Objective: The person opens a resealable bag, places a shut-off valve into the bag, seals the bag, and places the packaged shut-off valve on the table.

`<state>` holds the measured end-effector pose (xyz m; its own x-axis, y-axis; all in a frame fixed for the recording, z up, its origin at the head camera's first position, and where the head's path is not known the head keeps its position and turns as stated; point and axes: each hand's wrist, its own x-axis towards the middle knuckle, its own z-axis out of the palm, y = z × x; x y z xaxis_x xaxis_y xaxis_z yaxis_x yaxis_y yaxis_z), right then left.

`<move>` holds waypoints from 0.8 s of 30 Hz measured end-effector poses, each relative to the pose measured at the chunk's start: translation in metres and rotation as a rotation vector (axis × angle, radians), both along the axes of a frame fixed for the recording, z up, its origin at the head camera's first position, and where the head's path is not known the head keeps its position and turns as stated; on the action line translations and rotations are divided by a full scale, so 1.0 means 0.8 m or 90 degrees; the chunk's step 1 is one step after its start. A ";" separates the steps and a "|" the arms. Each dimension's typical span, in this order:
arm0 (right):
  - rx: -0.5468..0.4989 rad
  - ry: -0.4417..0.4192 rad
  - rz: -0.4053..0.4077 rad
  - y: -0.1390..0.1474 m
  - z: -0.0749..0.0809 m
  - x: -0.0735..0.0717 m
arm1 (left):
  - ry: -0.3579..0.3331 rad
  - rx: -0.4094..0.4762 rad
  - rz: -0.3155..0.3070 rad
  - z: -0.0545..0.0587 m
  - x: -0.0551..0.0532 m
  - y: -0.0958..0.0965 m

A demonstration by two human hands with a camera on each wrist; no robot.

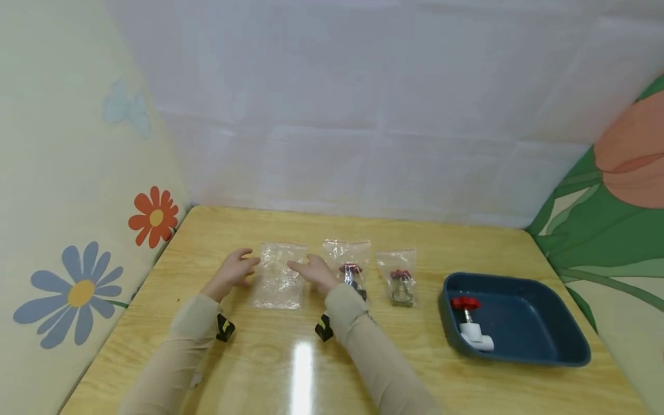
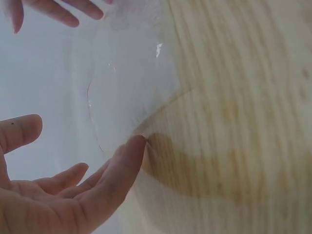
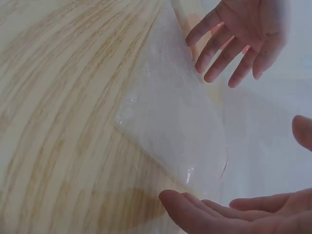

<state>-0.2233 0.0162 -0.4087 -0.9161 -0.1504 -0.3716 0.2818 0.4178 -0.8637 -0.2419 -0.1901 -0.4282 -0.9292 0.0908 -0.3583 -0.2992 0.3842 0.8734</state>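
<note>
A flat, clear zip bag (image 1: 279, 282) with no item visible inside lies on the wooden table between both hands. At its left edge is my left hand (image 1: 236, 272), fingers loosely extended; in the left wrist view a fingertip (image 2: 138, 144) comes right at the bag's edge. My right hand (image 1: 315, 274) is on the other side, its thumb and fingers spread apart near the upper right part of the bag. In the right wrist view its fingers (image 3: 195, 209) sit beside the bag's edge, not curled round it.
Right of my right hand lies a clear bag (image 1: 346, 253) with a red-handled valve, partly behind the sleeve. Another bag (image 1: 396, 259) beside it holds a similar valve (image 1: 401, 285). A dark blue tray (image 1: 529, 323) at the right contains a white pipe fitting with a red handle (image 1: 471, 328).
</note>
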 end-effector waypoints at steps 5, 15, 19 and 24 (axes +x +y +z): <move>-0.053 -0.052 -0.054 -0.004 -0.003 -0.004 | -0.033 0.015 0.010 -0.002 -0.010 0.002; -0.064 -0.064 -0.112 -0.009 -0.012 -0.007 | -0.052 0.017 0.030 -0.010 -0.013 0.004; -0.047 -0.046 -0.117 -0.010 -0.014 -0.006 | -0.038 0.012 0.030 -0.014 -0.013 0.000; -0.041 -0.004 -0.129 -0.012 -0.019 -0.008 | 0.002 -0.001 0.051 -0.018 -0.013 -0.004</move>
<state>-0.2298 0.0068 -0.4242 -0.9277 0.0127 -0.3731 0.3599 0.2956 -0.8849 -0.2521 -0.1933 -0.4426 -0.9345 0.0153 -0.3557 -0.3268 0.3598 0.8739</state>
